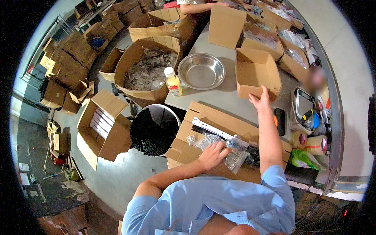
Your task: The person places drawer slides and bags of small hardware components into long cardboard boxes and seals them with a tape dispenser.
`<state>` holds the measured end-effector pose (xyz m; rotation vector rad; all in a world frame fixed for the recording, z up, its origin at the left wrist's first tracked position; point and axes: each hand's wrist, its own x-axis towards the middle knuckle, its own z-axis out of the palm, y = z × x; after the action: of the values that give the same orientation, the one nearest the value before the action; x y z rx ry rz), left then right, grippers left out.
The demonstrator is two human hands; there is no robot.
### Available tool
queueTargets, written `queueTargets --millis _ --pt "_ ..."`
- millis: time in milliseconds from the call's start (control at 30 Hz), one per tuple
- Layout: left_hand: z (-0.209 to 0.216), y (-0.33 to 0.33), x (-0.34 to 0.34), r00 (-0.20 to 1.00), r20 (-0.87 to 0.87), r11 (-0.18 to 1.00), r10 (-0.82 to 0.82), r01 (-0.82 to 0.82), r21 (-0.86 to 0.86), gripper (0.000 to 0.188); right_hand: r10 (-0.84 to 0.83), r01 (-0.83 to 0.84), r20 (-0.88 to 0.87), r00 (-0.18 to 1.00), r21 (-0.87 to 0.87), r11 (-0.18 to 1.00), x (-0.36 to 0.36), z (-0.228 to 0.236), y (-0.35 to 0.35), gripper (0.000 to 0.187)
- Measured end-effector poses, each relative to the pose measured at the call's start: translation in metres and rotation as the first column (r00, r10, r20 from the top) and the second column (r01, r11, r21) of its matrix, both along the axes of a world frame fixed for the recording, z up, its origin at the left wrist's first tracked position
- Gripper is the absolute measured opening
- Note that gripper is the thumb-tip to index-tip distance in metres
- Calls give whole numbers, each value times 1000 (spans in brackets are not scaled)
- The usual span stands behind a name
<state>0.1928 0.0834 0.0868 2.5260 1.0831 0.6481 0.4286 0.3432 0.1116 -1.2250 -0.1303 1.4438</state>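
Note:
My right hand [261, 101] reaches forward to the near wall of an open, shallow cardboard box [256, 70], its thumb and fingers on the wall near the rim. The inside of that box shows bare cardboard. Closer to me, the bent fingers of my left hand [214, 155] are on a clear plastic bag [236, 159] holding small metal parts; the fingertips are partly hidden. More bagged hardware [205, 141] lies beside this hand. A white metal rail with holes [219, 133] and dark rails rest on a flattened piece of cardboard [182, 147] beneath.
A steel bowl [201, 71] and a bottle of yellow liquid [173, 82] stand toward the table's left edge. A bin of black parts [150, 131] is below it. At right are a phone [279, 121], a scale [304, 102] and tape rolls [316, 145]. Another person's arm [199, 8] shows far off.

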Motion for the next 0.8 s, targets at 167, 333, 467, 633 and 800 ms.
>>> queueTargets --millis 167,333,467,633,800 --pt "-46 19 37 984 -178 995 -26 43 88 55 110 -116 65 992 91 989 -7 -44 -5 83" --pt "-33 9 14 986 -169 999 8 -14 -35 79 530 -667 726 438 -132 733 29 -85 -74 65" --pt "-34 6 -34 910 -412 997 54 -69 -20 76 481 -658 838 -256 -516 548 17 -62 -144 52" --pt "-22 19 -43 915 -398 970 72 -156 -184 70 115 -693 969 -217 -236 681 10 -58 -157 43" --pt "-73 58 -68 831 1 811 556 -542 -219 71 142 -663 961 -236 -266 700 -1 -42 -163 43"
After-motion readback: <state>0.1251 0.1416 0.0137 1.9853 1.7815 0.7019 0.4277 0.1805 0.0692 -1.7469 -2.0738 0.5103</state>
